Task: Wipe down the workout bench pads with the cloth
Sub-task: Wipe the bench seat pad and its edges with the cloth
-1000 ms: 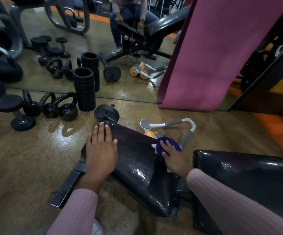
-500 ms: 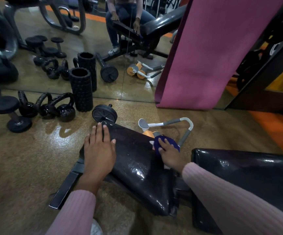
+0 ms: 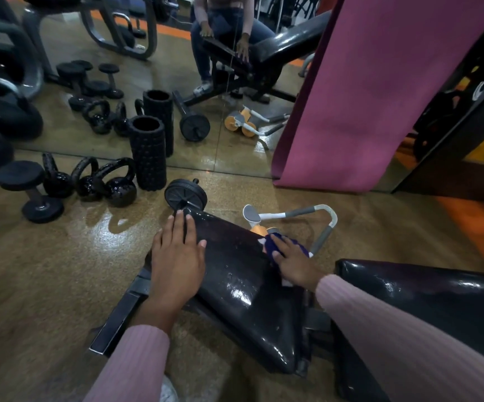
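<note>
Left hand [image 3: 178, 256] flat, fingers straight, bracing the seat pad [image 3: 243, 288]. Right hand [image 3: 294, 262] presses the blue cloth [image 3: 275, 242] at that pad's far edge. Seat pad glistens, likely mostly wiped; back pad [image 3: 426, 300] probably still to do.

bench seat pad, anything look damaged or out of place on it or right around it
No tear or damage shows on the seat pad; it is only glossy. The odd item is the ab roller, lying on the floor against the pad's far edge, right where the right hand presses the cloth. The left hand rests flat.
</note>
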`<state>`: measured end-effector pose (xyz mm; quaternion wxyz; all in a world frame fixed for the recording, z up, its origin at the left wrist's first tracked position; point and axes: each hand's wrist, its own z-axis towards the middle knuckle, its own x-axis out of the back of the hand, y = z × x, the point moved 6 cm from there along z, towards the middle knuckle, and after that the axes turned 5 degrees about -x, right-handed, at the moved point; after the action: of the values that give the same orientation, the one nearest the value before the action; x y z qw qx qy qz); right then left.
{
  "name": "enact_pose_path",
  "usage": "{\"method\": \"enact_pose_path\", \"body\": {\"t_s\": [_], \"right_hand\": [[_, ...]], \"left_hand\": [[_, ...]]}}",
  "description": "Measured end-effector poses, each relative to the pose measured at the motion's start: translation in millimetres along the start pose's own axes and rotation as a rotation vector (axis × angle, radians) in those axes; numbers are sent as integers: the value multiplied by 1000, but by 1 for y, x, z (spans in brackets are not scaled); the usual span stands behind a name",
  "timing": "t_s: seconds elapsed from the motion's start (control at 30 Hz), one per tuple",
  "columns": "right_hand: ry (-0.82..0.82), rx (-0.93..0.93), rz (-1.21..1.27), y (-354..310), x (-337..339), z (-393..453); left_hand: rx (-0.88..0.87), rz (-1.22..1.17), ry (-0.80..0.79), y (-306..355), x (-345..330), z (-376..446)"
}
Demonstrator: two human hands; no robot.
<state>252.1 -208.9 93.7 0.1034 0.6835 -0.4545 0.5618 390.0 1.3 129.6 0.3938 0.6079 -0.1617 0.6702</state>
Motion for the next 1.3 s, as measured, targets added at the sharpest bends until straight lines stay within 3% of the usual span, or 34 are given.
{"method": "enact_pose_path", "body": {"t_s": [0.1, 0.2, 0.27, 0.33, 0.43, 0.5, 0.6, 0.73, 0.87, 1.0, 1.13, 1.23, 1.3], "right_hand": [[46, 232, -78, -43, -7, -11], [102, 454, -95, -38, -21, -49], [87, 396, -45, -12, -20, -56], [79, 217, 13, 13, -13, -42], [-23, 0, -45, 5, 0, -9], [-28, 45, -82, -25, -3, 7], [-25, 288, -136, -61, -35, -6], [35, 508, -141, -47, -46, -76], [44, 278, -85, 2, -28, -48], [-33, 38, -80, -18, -17, 9], [-59, 181, -61, -52, -27, -22], [-18, 299, -92, -22, -37, -62], [4, 226, -26, 9, -35, -62]], "left_hand": [[2, 5, -19, 1, 0, 1], [6, -1, -12, 0, -1, 3], [5, -3, -10, -1, 0, 3], [-5, 2, -4, -2, -1, 2], [-12, -1, -7, -1, -1, 2], [-2, 3, -7, 0, 0, 3], [16, 11, -20, 0, -1, 4], [7, -7, -42, -2, -1, 3], [-22, -39, -50, -2, 0, 0], [-16, -49, -44, -1, 2, 1], [-7, -58, -54, -1, 4, 0], [-14, -74, -53, -2, 4, 1], [-21, -80, -54, -2, 4, 0]]}}
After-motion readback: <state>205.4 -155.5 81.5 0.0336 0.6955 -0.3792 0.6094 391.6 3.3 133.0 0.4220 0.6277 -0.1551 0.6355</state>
